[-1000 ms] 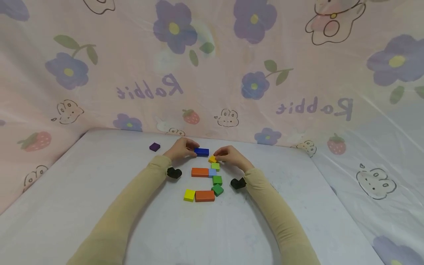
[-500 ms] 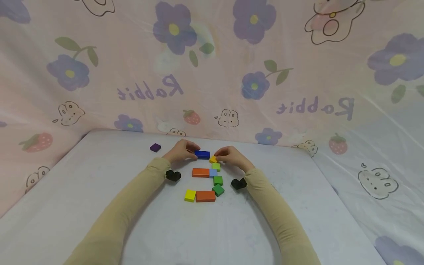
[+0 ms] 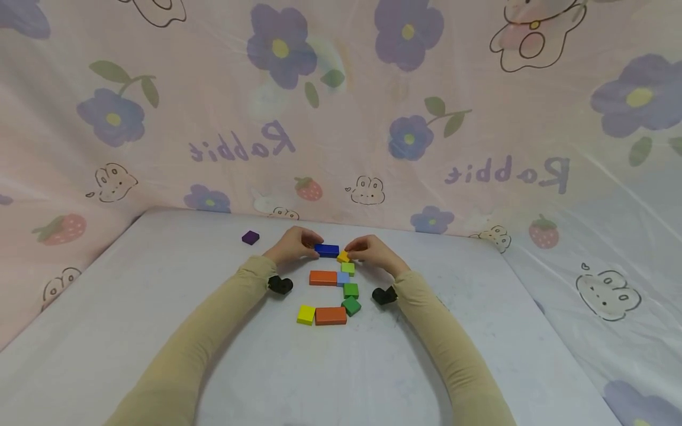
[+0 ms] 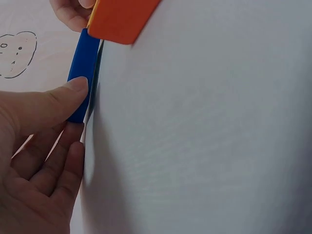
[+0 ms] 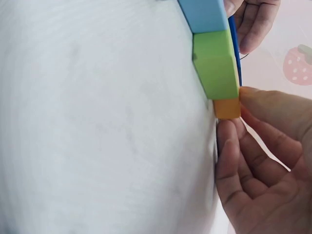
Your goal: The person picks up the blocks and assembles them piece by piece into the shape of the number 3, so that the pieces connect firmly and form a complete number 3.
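Note:
In the head view my left hand [image 3: 290,244] pinches the left end of a long blue block [image 3: 327,251], thumb on its near face in the left wrist view. The blue block's right end comes right up by a small orange-yellow block [image 3: 343,257]. My right hand [image 3: 375,251] holds that small block between thumb and fingers. Just nearer sits a light green block [image 3: 348,269], then a light blue one [image 3: 343,278] at the end of an orange-red block [image 3: 322,278]. Most of the orange-yellow block is hidden by a light green block [image 5: 217,66] in the right wrist view.
Nearer on the white table [image 3: 256,367] the row continues with a green block [image 3: 350,290], a darker green turned block [image 3: 351,306], a second orange-red block [image 3: 331,316] and a yellow block [image 3: 306,315]. A purple block [image 3: 250,238] lies apart, back left. A printed curtain [image 3: 341,130] stands behind.
My left hand has brought the blue block slightly nearer and to the right, closer to the orange-yellow block. My right hand has stayed almost in place on its block.

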A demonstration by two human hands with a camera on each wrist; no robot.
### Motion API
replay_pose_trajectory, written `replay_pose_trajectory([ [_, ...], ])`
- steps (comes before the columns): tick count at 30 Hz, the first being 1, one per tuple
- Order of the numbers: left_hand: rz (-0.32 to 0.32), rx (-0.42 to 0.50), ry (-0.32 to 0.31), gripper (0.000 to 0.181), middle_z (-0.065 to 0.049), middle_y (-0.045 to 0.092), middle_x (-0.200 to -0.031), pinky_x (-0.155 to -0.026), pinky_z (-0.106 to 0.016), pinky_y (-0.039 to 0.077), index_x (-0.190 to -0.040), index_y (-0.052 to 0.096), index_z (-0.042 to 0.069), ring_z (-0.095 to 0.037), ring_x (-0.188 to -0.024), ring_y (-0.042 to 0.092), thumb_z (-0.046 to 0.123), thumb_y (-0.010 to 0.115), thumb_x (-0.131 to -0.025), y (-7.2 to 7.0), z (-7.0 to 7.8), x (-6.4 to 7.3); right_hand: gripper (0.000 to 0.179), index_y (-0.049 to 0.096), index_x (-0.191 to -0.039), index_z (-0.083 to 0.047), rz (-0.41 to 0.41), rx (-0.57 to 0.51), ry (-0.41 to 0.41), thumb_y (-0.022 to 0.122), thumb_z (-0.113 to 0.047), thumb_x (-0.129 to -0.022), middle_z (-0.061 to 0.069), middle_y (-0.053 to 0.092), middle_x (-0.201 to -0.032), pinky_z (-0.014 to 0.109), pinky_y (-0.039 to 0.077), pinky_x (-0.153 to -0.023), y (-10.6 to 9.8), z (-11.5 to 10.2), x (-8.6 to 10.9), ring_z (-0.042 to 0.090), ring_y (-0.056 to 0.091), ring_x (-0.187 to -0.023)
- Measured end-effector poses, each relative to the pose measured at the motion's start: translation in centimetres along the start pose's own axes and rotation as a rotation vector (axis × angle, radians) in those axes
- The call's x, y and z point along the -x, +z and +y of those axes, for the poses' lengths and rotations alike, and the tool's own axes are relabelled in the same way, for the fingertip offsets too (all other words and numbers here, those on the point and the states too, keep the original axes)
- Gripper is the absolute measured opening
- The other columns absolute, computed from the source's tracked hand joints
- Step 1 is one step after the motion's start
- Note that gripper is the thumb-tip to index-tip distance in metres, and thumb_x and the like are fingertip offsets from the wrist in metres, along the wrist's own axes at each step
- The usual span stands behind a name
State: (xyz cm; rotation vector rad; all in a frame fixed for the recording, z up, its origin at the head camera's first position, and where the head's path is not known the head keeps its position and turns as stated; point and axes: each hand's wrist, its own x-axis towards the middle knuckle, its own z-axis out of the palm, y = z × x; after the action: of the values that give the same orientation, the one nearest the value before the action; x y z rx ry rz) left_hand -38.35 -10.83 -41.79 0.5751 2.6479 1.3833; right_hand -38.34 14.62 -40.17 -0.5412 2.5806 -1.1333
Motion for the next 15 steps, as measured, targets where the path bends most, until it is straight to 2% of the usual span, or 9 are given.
replay_pose_trajectory([
  [15,0.008,0.044,-0.006,0.041,-0.007,0.064,-0.113,-0.094,-0.034,0.046,-0.119,0.065,0.005,-0.021,-0.102,0.057,0.004,0.076,-0.08,0.28,-0.23,0.24,0.022,0.068,-0.112,-0.007,-0.004,0.011,0.001,0.064,-0.017,-0.092,0.005,0.066,-0.105,0.032,0.048,-0.081,0.04,-0.3,0.2,0.02,0.057,-0.09],
])
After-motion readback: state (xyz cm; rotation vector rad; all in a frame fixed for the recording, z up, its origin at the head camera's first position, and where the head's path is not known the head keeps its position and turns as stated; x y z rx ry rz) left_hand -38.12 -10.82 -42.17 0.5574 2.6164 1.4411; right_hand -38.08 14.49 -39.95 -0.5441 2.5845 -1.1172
